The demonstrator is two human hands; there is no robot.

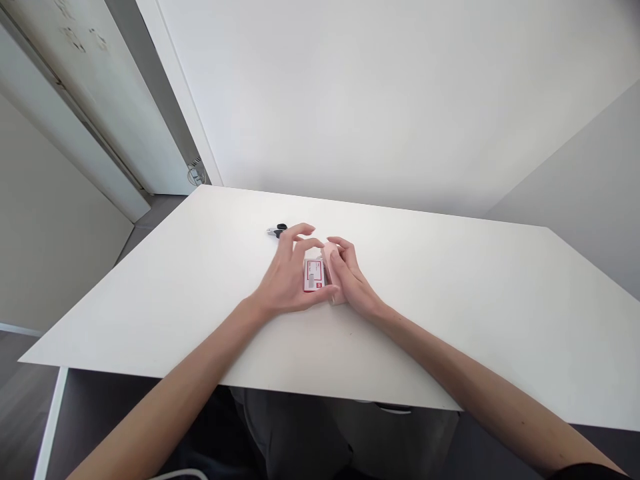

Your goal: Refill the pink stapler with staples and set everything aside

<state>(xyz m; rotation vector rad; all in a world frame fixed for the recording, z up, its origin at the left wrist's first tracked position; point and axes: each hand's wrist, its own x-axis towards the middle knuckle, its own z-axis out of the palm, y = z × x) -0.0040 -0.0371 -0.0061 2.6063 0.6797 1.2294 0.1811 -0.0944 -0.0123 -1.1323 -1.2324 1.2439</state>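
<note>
A pale pink block-like object [331, 257], perhaps a stapler, stands on the white table in my right hand [353, 280]. The right fingers wrap around its far side and the thumb lies along it. My left hand [287, 277] is spread, fingers curved and apart. Its thumb tip overlaps the pink object's near end, and one fingertip comes close to the far end; contact there is hard to tell. Between the hands lies a small white box with red print and a barcode [314, 275], partly behind the left hand.
Beyond my left hand lies a small black and silver tool [278, 231], partly hidden by the fingers. The white table [450, 300] meets a white wall [375, 100] at the back. Cables [197, 175] hang past its far left corner.
</note>
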